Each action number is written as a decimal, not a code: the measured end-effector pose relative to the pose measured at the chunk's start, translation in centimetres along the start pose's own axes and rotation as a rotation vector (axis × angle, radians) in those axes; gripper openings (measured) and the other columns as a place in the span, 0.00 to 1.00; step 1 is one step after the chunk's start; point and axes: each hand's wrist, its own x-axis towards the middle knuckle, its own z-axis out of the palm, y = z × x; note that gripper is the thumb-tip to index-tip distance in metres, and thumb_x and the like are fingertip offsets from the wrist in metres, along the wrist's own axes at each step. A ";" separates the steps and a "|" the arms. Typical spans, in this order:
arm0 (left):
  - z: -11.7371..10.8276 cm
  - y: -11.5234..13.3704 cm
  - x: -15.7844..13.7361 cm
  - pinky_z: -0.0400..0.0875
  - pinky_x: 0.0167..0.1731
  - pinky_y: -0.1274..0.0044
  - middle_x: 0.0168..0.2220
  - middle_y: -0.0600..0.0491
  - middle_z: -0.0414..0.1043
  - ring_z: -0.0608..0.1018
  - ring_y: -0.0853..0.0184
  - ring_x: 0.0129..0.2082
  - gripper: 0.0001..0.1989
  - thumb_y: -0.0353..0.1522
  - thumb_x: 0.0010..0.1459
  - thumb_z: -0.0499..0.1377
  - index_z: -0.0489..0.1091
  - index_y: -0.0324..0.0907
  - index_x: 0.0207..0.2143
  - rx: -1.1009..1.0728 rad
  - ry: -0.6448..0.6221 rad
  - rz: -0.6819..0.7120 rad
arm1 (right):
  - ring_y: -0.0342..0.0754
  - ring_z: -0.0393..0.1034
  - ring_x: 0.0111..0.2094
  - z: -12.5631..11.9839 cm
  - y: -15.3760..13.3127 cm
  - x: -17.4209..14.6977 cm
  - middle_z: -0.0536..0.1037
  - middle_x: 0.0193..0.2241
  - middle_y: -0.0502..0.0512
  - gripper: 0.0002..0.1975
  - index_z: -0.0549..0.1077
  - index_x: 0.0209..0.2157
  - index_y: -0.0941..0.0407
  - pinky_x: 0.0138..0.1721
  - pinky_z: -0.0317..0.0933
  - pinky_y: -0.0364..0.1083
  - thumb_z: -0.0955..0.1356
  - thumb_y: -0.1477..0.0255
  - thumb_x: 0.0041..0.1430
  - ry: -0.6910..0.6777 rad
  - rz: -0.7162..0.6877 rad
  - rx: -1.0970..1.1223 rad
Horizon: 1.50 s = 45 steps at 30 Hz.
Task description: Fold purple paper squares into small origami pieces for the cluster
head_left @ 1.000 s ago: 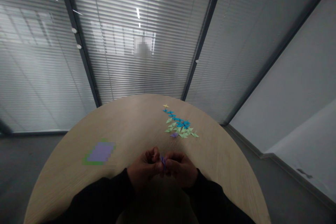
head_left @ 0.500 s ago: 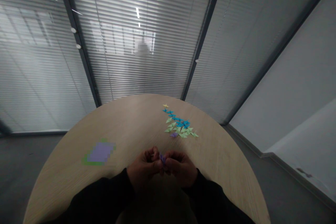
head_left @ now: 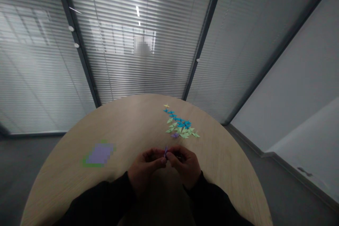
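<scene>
Between my two hands is a small piece of folded purple paper [head_left: 166, 152], only a thin edge of it showing. My left hand [head_left: 148, 167] pinches it from the left with thumb and fingers. From the other side, my right hand [head_left: 184, 164] grips it, the fingers curled and the thumb tip close to the left thumb. Most of the paper is hidden by the fingertips. Just beyond the hands lies a purple folded paper piece [head_left: 175, 135], at the near edge of a group of pale green folded paper pieces [head_left: 184, 133] that look like origami cranes.
Several blue folded pieces [head_left: 180, 120] trail away behind the green ones, ending in a yellow one [head_left: 166, 105]. On the left of the round wooden table [head_left: 127, 123] lies a pixelated purple and green patch [head_left: 99, 153], perhaps paper. Glass panels with blinds [head_left: 143, 77] stand behind.
Both hands have shifted their fingers on the purple paper, which now stands more upright and slightly farther from me. The left fingers have straightened and closed up. The other folded pieces stay put.
</scene>
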 end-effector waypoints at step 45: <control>0.1 -0.1 -0.1 0.68 0.36 0.77 0.32 0.52 0.77 0.76 0.70 0.32 0.20 0.34 0.40 0.75 0.75 0.37 0.35 -0.068 0.021 -0.032 | 0.48 0.70 0.33 -1.3 -2.1 0.3 0.74 0.34 0.56 0.06 0.73 0.32 0.54 0.34 0.67 0.47 0.67 0.78 0.53 -0.034 -0.732 -0.716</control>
